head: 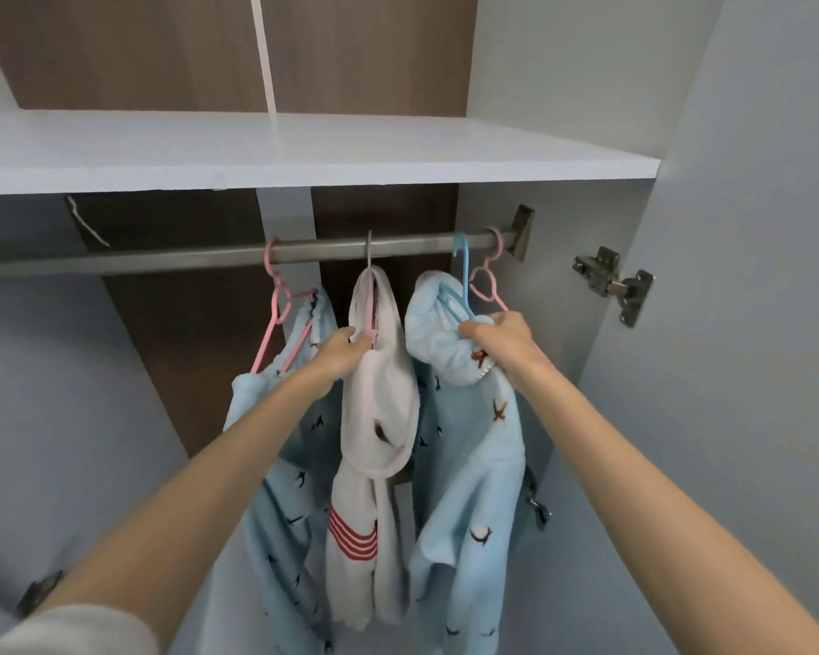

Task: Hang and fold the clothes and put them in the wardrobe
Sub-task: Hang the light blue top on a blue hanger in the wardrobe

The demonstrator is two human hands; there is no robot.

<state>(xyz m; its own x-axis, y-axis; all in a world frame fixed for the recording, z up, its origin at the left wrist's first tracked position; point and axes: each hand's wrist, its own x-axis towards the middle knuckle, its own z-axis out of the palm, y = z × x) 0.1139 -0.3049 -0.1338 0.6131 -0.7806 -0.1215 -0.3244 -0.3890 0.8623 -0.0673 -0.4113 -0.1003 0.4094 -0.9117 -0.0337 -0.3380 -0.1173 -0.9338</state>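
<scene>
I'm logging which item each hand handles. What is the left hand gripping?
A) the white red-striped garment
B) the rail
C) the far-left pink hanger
A: the left hand grips the white garment below its hanger hook, under the rail; the right hand holds the light blue garment.

Both hands (344, 345) on hung garments (379, 399).

Left garment (275, 489) left of left hand (346, 347), middle garment (379, 394) between the 2 hands, right garment (469, 465) at right hand (497, 335); rail (162, 260) above, under shelf (303, 148).
</scene>
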